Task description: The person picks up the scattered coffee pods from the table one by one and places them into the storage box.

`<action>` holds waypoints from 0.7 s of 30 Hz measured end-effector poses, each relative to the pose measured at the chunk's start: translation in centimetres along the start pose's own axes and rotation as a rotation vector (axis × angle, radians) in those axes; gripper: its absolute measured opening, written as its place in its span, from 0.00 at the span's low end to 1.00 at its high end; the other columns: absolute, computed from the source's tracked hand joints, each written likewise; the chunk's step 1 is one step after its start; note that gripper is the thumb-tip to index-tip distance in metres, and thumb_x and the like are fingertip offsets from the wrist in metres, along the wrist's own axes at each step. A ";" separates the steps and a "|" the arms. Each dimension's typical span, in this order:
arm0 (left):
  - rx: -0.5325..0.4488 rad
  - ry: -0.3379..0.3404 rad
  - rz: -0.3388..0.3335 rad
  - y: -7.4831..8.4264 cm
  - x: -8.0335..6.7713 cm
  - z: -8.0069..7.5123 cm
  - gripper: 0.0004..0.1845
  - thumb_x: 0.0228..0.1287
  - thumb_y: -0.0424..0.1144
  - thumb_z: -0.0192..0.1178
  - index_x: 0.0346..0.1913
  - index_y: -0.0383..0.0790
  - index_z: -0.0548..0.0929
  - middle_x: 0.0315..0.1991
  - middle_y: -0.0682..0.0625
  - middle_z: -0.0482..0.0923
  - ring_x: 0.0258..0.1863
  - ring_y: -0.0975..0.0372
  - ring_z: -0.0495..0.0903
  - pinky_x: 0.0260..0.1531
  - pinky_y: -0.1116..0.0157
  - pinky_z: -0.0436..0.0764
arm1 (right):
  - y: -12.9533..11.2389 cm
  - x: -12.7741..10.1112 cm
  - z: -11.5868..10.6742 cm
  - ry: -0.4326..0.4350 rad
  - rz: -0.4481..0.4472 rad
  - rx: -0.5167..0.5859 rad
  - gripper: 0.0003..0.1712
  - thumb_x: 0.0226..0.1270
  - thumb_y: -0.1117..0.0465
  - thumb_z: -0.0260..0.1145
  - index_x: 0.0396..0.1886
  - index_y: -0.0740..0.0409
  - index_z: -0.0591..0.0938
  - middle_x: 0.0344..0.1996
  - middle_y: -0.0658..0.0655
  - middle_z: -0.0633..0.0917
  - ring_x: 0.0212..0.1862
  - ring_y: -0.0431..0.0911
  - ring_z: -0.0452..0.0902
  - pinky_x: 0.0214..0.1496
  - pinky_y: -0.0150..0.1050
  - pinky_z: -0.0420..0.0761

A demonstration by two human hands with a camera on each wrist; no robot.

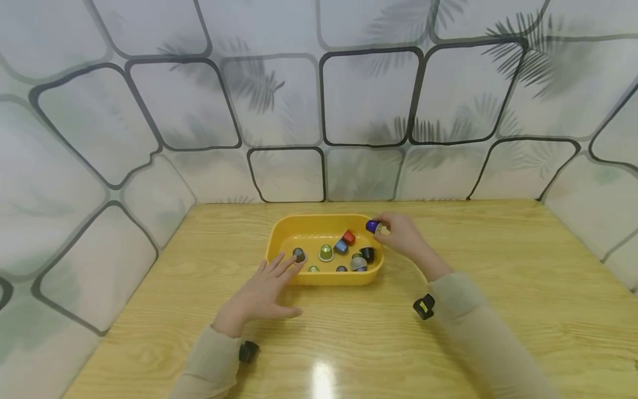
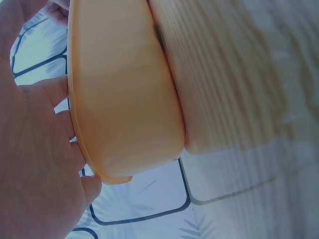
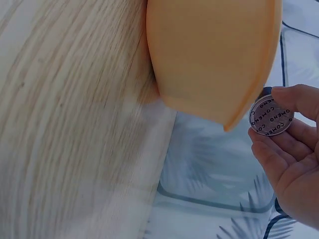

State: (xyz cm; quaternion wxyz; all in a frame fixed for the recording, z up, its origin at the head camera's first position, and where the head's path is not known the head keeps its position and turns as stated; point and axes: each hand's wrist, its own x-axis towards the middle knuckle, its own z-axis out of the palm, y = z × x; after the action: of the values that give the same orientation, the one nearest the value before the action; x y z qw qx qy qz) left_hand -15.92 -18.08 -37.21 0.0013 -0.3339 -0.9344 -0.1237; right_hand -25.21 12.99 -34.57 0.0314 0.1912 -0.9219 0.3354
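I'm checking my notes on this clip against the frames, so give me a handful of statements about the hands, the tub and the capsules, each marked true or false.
1. The right hand pinches a purple capsule at the yellow tub's far right corner. True.
2. The left hand holds a red capsule. False: it holds nothing; its straight fingers lie at the tub's near left rim, and the red capsule lies inside the tub.
3. The tub stands on a wooden table. True.
4. The tub is empty. False: several capsules lie in it, among them a green capsule.
5. The pinched capsule's foil lid carries printed letters. True, as the right wrist view shows.
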 end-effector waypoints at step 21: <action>0.003 0.000 0.000 0.1 0.2 0.0 0.46 0.49 0.60 0.58 0.67 0.40 0.54 0.67 0.41 0.50 0.65 0.45 0.43 0.56 0.40 0.45 | -0.5 0.7 1.3 -0.030 0.023 0.000 0.22 0.56 0.66 0.62 0.51 0.69 0.73 0.48 0.66 0.76 0.50 0.59 0.70 0.49 0.50 0.72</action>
State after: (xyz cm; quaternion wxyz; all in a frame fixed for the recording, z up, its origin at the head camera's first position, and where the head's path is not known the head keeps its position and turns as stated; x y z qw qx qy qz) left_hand -15.97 -17.90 -37.22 0.0021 -0.3340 -0.9346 -0.1221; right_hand -25.54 11.60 -35.15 0.0139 0.1855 -0.9245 0.3327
